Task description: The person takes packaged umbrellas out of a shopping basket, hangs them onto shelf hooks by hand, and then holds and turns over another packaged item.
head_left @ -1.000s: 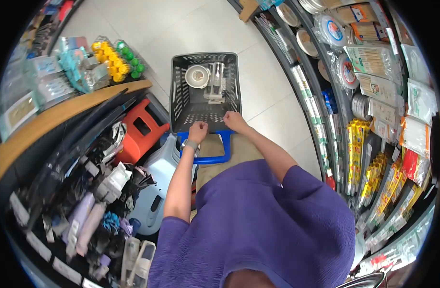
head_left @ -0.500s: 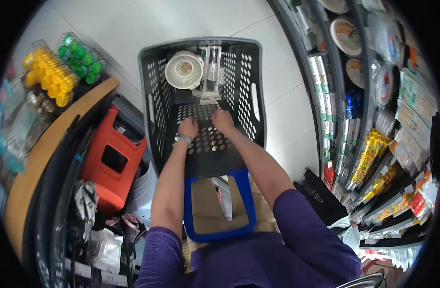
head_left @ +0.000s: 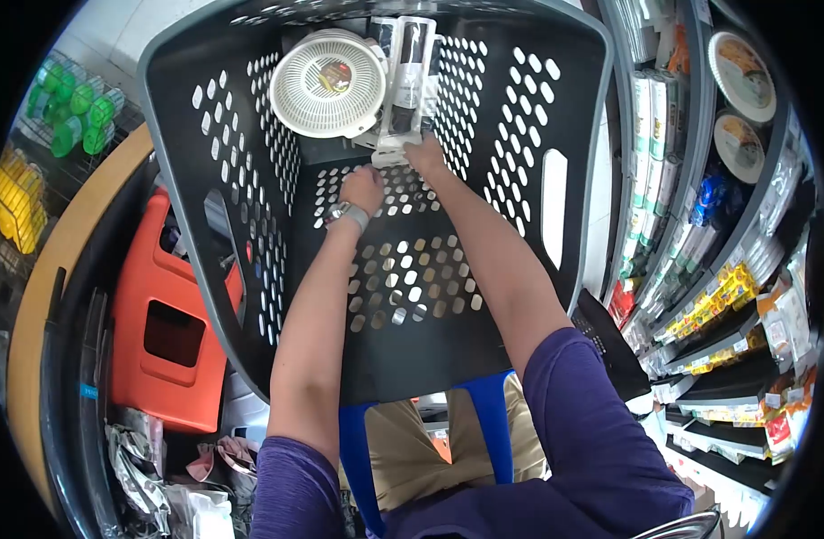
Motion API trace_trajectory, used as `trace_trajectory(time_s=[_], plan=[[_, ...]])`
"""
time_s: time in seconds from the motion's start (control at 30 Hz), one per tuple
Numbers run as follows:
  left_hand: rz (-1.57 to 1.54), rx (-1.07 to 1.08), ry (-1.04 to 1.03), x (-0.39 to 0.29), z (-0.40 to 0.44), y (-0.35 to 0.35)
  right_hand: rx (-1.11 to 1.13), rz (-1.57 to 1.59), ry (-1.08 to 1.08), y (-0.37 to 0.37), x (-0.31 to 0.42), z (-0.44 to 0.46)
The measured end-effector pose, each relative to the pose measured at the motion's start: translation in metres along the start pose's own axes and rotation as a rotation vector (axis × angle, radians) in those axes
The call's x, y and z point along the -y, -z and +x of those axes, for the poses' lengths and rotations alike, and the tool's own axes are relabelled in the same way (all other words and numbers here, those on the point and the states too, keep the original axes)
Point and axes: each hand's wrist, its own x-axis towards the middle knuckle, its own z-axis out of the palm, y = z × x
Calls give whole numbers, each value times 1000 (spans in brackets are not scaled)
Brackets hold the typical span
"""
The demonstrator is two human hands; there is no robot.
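Both of my hands are inside a large black perforated shopping basket (head_left: 403,359). My right hand (head_left: 424,154) is at the near end of a long, clear-fronted package (head_left: 406,85) with something dark inside, its curled fingers against that end. My left hand (head_left: 362,189), with a watch on the wrist, is closed just left of it, over the perforated floor; whatever its fingers hold, if anything, is hidden. A white colander (head_left: 326,83) with a round label sits left of the package at the far end. Other clear packaging lies partly hidden behind the package.
An orange plastic stool (head_left: 165,332) stands left, beside a wood-edged shelf (head_left: 61,242). Blue legs (head_left: 493,422) show under the basket's near edge. Shelves on the right hold packaged goods and round plates (head_left: 742,76). Green (head_left: 70,108) and yellow (head_left: 17,202) items fill wire racks at left.
The basket and its contents now appear larger and closer. Both hands have moved farther into the basket, my right hand reaching the package's near end.
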Motion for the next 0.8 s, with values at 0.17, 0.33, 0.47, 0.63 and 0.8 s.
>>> trace_trajectory(time_s=[0.17,0.33,0.47,0.63,0.8], plan=[[-118,21,64,1,-8,0,-159,-161,-87,-9,-8,15],[-33,-52,139,-14,-32,25,-92,-306,-181,45,38,-41],[-3,-191,-180,-64,-77,71,-190,-206,-51,83,63,-106],[12,-137,-400,-125,-143,127,-134,13,35,128,79,-183],[115,-186,-678,-165,-221,172,79,-20,269,203,81,-280]])
